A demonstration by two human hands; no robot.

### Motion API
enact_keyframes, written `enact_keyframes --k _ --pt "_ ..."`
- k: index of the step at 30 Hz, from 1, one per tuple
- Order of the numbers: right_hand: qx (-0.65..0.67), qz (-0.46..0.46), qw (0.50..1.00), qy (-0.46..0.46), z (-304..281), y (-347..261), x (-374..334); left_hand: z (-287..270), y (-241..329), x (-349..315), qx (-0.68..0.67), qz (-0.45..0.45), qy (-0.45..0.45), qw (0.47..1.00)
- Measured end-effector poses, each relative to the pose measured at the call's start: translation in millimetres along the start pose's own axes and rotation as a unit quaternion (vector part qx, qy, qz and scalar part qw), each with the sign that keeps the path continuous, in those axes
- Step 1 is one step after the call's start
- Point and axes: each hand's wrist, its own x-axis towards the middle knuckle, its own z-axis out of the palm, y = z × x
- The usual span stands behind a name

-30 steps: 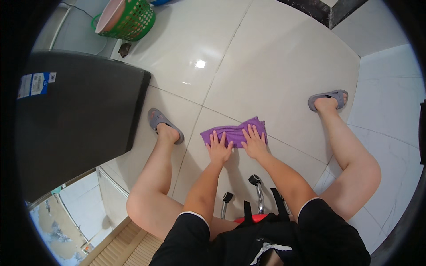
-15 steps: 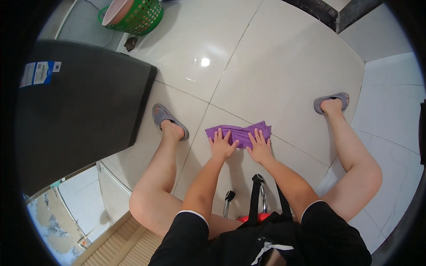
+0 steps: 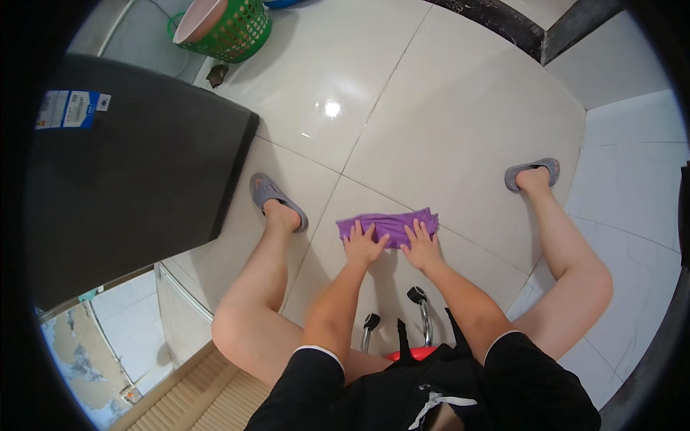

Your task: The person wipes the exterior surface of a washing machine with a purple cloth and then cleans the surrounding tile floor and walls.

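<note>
A purple cloth (image 3: 389,223) lies bunched in a wide strip on the pale tiled floor (image 3: 460,115). On its left part my left hand (image 3: 363,243) rests palm down, fingers spread. My right hand (image 3: 421,246) presses flat on the right part in the same way, fingers apart. Neither hand grips the cloth; both touch it from above. Between my forearms, below the cloth, show the chrome legs of a stool (image 3: 425,323) with a red seat (image 3: 411,353).
A dark grey appliance (image 3: 144,172) stands at the left. Beyond it is a green perforated basket (image 3: 241,32) holding a pink tub. My feet, in grey sandals (image 3: 278,200), are planted wide. White tiled wall (image 3: 632,172) rises at the right; a slatted wooden surface (image 3: 194,391) lies lower left.
The cloth and both hands sit slightly lower in the picture, and the cloth looks a little flatter. The view itself has shifted slightly. Both hands stay spread on the cloth.
</note>
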Motion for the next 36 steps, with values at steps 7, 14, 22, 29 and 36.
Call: enact_keyframes --k 7,14,22,29,36 --pt "0.015 0.032 0.998 0.055 22 10 -23 73 20 -61 -0.013 -0.044 -0.058 0.997" --pt "-0.022 -0.049 0.983 0.176 6 -11 37 88 36 -47 -0.003 -0.069 0.008 0.998" --pt "-0.154 -0.096 0.953 0.244 -120 90 151 32 149 70 -0.014 0.009 0.115 0.993" --pt "-0.099 0.162 0.913 0.361 -159 215 130 29 261 122 0.067 0.207 0.124 0.968" --pt "0.014 0.396 0.866 0.304 -4 189 -27 85 213 38 0.166 0.395 -0.015 0.903"
